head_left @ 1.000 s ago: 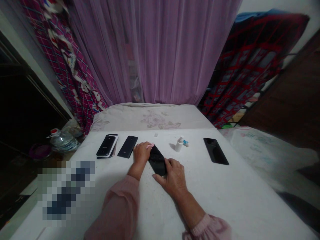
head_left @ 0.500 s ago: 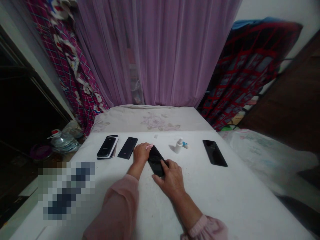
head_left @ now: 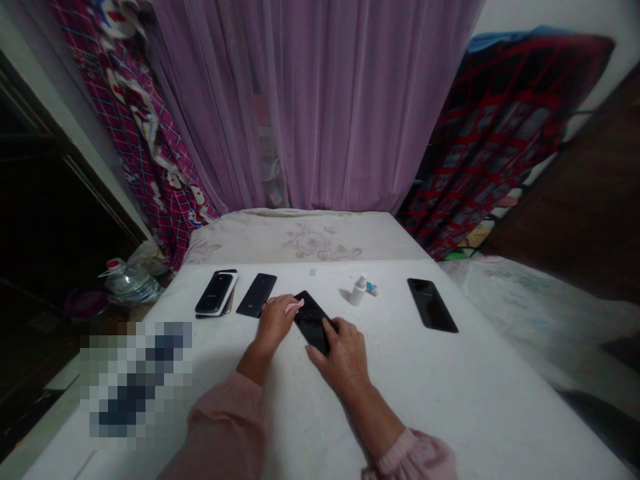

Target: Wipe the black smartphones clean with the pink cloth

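Note:
A black smartphone [head_left: 311, 319] lies aslant on the white-covered table in front of me. My right hand [head_left: 345, 353] grips its near right end, fingers over the far edge and thumb at the near edge. My left hand [head_left: 277, 320] is closed on a small pink cloth [head_left: 296, 306], held at the phone's upper left edge. Just left of that hand rests a dark blue phone [head_left: 257, 295], back side up. Beyond my right hand stands a white spray bottle [head_left: 359, 291], with a small blue and white packet [head_left: 372, 289] beside it.
A stack of phones [head_left: 217, 294] sits at the left of the table [head_left: 400, 393]. Another black phone [head_left: 433, 305] lies at the right. A small pale square [head_left: 313, 272] is near the back. A large water bottle [head_left: 129, 283] stands beyond the left edge; purple curtains [head_left: 340, 107] hang behind.
My left hand with the pink cloth has moved a little down and left along the phone's edge. My right hand keeps its grip on the phone.

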The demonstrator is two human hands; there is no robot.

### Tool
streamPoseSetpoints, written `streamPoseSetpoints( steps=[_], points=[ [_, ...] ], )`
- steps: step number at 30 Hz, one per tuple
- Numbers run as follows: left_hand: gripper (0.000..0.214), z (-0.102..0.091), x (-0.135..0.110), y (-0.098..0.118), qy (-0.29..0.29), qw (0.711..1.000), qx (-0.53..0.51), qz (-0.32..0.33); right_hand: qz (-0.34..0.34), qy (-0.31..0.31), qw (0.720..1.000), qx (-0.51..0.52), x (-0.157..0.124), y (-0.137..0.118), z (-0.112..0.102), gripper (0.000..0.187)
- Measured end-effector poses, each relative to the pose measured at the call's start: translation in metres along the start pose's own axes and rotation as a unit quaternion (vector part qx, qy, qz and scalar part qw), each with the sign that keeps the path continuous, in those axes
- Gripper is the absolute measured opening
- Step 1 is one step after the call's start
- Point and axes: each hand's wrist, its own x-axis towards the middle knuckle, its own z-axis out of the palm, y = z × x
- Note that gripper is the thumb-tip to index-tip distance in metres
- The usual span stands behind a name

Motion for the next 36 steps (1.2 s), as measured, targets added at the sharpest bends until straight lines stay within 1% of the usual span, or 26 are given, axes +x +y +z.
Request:
streamPoseSetpoints(
  steps=[4, 11, 14, 18, 20, 24, 27, 32, 36],
  points=[
    [0.018, 0.001, -0.001, -0.001, 0.011, 1.000, -0.007, -0.003, -0.002, 0.002, 1.000, -0.001, 0.000, 0.000, -0.001, 0.060],
    [0.016, -0.001, 0.010, 0.003, 0.010, 1.000, 0.009, -0.020, -0.005, 0.003, 1.000, -0.003, 0.000, -0.001, -0.002, 0.059],
    [0.018, -0.004, 0.015, 0.006, -0.001, 0.999, 0.023, -0.038, -0.007, 0.002, 1.000, -0.005, -0.001, 0.000, -0.002, 0.059],
    [0.022, -0.007, 0.023, 0.011, -0.026, 0.996, 0.038, -0.081, -0.005, 0.002, 1.000, -0.001, -0.001, 0.000, 0.000, 0.060],
    [0.023, -0.007, 0.025, 0.013, -0.029, 0.995, 0.045, -0.090, -0.002, 0.001, 1.000, 0.000, -0.001, 0.000, -0.001, 0.060],
    [0.023, -0.003, 0.020, 0.014, -0.004, 0.996, 0.063, -0.056, 0.008, 0.000, 1.000, 0.001, -0.001, -0.002, -0.002, 0.059],
    [0.021, 0.001, 0.013, 0.009, 0.017, 0.998, 0.065, -0.022, 0.015, -0.001, 1.000, 0.000, 0.000, -0.003, -0.004, 0.058],
    [0.016, 0.004, 0.003, -0.004, 0.035, 0.999, 0.016, 0.015, 0.016, 0.002, 1.000, 0.001, 0.000, -0.004, -0.003, 0.058],
    [0.016, 0.001, -0.002, -0.008, 0.027, 0.999, -0.022, 0.014, 0.013, 0.000, 1.000, 0.002, 0.000, -0.003, -0.003, 0.058]
  ],
)
